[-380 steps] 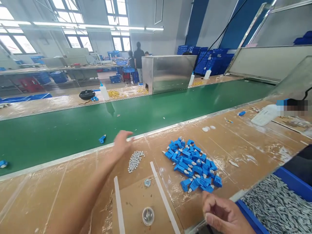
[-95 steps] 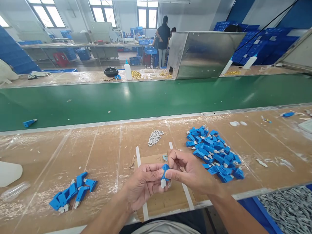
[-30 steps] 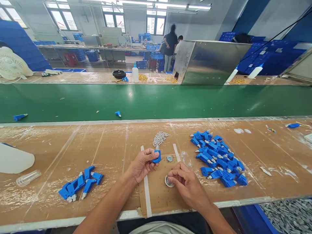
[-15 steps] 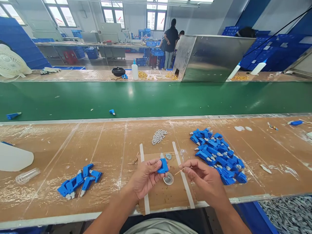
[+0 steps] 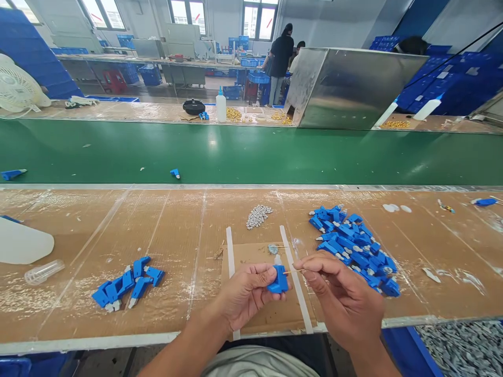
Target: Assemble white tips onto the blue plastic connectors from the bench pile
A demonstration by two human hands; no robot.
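Note:
Between the thumb and fingers of my left hand [image 5: 251, 290] is a blue plastic part [image 5: 278, 280] with a pale tip pointing up. My right hand [image 5: 340, 293] pinches a thin wooden stick [image 5: 291, 271], whose end meets the right side of the blue part. Both hands are above a cardboard sheet [image 5: 255, 256] edged by two white tape strips. A small blue-grey lump [image 5: 272, 250] lies on the sheet beyond my fingers. Farther off is a pile of small grey pieces [image 5: 259, 216].
A large heap of blue parts [image 5: 356, 248] lies to the right, a smaller group [image 5: 128, 283] to the left. A clear plastic tube [image 5: 44, 272] and a white bottle [image 5: 23, 241] are at far left. Beyond the table runs a green belt [image 5: 236, 152].
My left hand has moved right with the blue part, which now stands more upright. The stick in my right hand, apart from the part before, now meets its side. The view has shifted slightly.

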